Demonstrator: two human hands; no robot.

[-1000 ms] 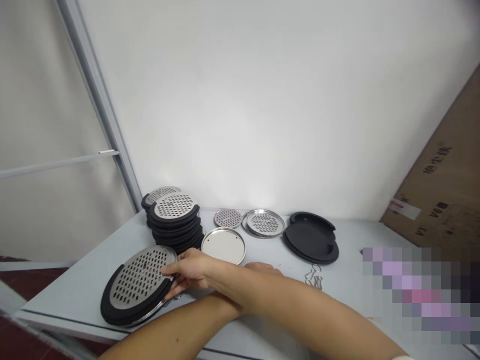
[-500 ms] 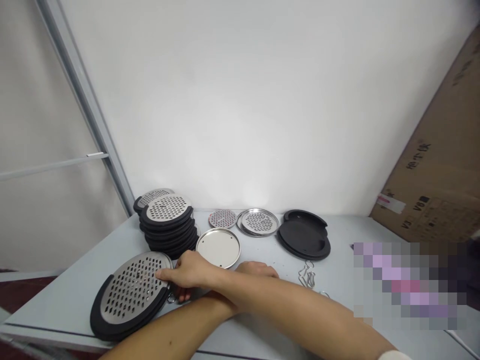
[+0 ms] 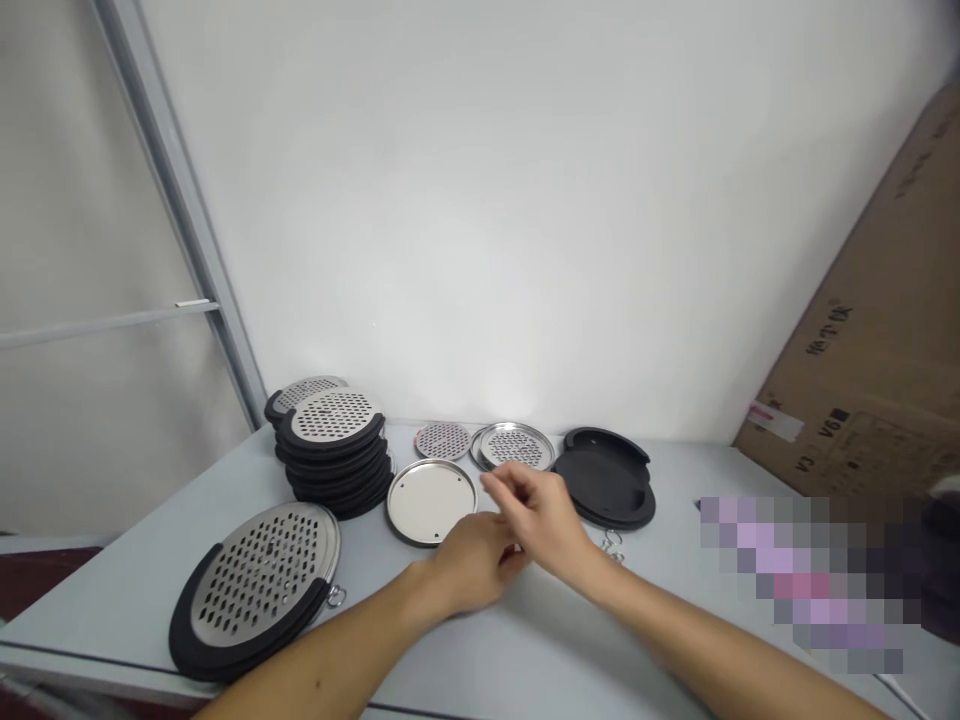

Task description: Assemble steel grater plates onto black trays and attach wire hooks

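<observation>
My left hand (image 3: pixel 472 565) is low over the middle of the table with its fingers curled, partly covered by my right hand (image 3: pixel 544 515). The right hand's fingers are bent too, meeting the left hand's fingers; whatever is between them is hidden. Just behind the left hand lies a round shallow metal dish (image 3: pixel 431 502) with small holes. To the left, a perforated metal grater disc (image 3: pixel 262 575) sits in a black round holder (image 3: pixel 184 635), with a metal ring clip (image 3: pixel 336 597) at its side. More metal clips (image 3: pixel 613 545) lie beyond my right wrist.
A stack of black holders with grater discs (image 3: pixel 337 465) stands back left. Along the wall lie a flat perforated disc (image 3: pixel 442 441), rimmed grater discs (image 3: pixel 517 445) and bare black holders (image 3: pixel 604 480). A cardboard box (image 3: pixel 855 340) leans at right, near a blurred patch.
My right hand has left the grater disc at the left and moved right to my left hand. My forearms are no longer crossed. The left grater disc stays on the table.
</observation>
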